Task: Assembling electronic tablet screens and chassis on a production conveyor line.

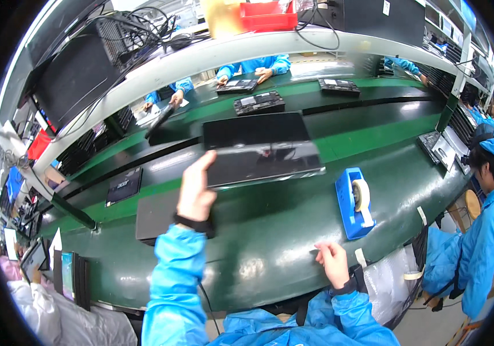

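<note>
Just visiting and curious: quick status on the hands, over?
Left hand raised, gripping the glossy dark panel by its left edge. Right hand empty, resting on green bench. Blue tape dispenser stands right of panel.

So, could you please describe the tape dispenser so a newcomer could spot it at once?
On the green bench, look between the right hand and the glossy dark panel that the left hand holds. The tape dispenser is the only bright blue thing there, carrying a pale roll.

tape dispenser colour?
Blue, with a white roll; the tape dispenser shows in the head view, on the green bench.
</note>
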Motion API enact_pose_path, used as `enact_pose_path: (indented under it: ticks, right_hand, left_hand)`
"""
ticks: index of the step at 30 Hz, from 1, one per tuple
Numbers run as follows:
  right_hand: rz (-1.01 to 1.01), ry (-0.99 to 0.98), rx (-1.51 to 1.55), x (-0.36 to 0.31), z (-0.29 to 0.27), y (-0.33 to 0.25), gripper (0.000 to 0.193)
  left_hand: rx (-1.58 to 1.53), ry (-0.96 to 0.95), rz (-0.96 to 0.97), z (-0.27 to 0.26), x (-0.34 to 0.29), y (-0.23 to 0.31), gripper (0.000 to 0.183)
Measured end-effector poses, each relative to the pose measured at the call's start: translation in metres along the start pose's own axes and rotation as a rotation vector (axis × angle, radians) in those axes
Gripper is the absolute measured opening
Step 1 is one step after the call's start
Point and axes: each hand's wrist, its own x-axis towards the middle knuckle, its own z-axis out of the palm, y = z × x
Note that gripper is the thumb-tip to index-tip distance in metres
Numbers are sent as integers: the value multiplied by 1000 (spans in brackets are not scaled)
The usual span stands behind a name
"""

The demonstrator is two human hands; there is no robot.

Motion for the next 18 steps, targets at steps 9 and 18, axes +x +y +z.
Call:
enact_pose_path:
  ticks: [9,18]
  right_hand:
    - [-264,-404,405,40,173,-120,33]
    - [-292,-416,-54,55,292,-96,37]
  left_hand:
    - [-151,123,-156,-201,-109,108,19]
    - [234,297,-57,-317,-91,85,25]
